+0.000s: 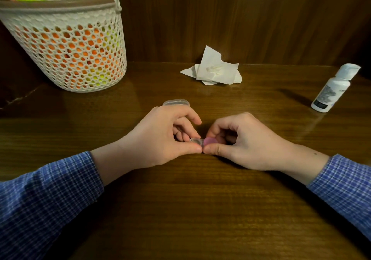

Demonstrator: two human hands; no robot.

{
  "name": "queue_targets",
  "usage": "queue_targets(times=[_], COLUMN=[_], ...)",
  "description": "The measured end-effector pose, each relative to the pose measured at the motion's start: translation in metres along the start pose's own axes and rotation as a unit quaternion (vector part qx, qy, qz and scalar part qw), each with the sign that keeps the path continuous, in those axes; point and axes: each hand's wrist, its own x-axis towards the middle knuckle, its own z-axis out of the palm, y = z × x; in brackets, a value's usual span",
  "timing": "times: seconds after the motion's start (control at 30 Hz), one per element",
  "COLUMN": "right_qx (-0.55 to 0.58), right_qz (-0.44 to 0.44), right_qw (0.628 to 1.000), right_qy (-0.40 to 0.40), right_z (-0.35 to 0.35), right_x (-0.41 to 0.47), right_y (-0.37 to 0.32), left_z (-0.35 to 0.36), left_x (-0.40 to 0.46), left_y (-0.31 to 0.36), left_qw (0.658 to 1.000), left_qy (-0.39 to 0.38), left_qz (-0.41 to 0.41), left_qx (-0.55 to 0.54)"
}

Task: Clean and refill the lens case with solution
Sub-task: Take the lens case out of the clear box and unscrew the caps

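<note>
A small lens case [197,141] rests low over the wooden table [200,199] between my two hands. My left hand [160,139] pinches its clear left end with thumb and fingers. My right hand [241,141] grips the pink cap [209,141] on its right end. The thumbs nearly touch in front of the case, hiding most of it. A clear plastic lid or box [176,102] lies just behind my left hand. The white solution bottle [333,88] stands at the far right, capped.
A crumpled white tissue [215,69] lies at the back centre by the wooden wall. A white perforated basket [66,43] with orange and yellow contents stands at the back left. Checked blue sleeves cover both forearms.
</note>
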Motion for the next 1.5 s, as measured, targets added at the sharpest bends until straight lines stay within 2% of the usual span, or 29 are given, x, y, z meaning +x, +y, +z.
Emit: queue_targets(times=[0.37, 0.57, 0.77, 1.03, 1.23, 1.5], right_qx=[0.032, 0.012, -0.063, 0.026, 0.049, 0.015], right_qz=[-0.022, -0.028, -0.048, -0.026, -0.027, -0.025], right_qw=[0.998, 0.999, 0.996, 0.999, 0.998, 0.999], right_qy=[-0.042, -0.027, 0.044, 0.04, 0.008, 0.043], right_z=[-0.0063, -0.0042, 0.0013, 0.0002, -0.0038, 0.0017], right_x=[0.0036, 0.0019, -0.0015, -0.0045, -0.0049, -0.0029], right_y=[0.0051, 0.0052, 0.0014, 0.0018, 0.0033, 0.0021], left_z=[0.0, 0.0007, 0.0028, 0.0031, 0.0025, 0.0019], left_x=[-0.0002, -0.0003, -0.0032, -0.0031, -0.0035, -0.0026], left_y=[-0.0009, -0.0015, -0.0014, -0.0013, -0.0021, -0.0026], left_qw=[1.0, 1.0, 0.999, 1.0, 1.0, 1.0], left_qy=[-0.003, 0.01, 0.032, 0.031, 0.026, 0.028], left_qz=[0.001, 0.001, 0.013, 0.004, 0.004, 0.011], left_qx=[-0.001, 0.001, 0.013, 0.001, 0.001, 0.005])
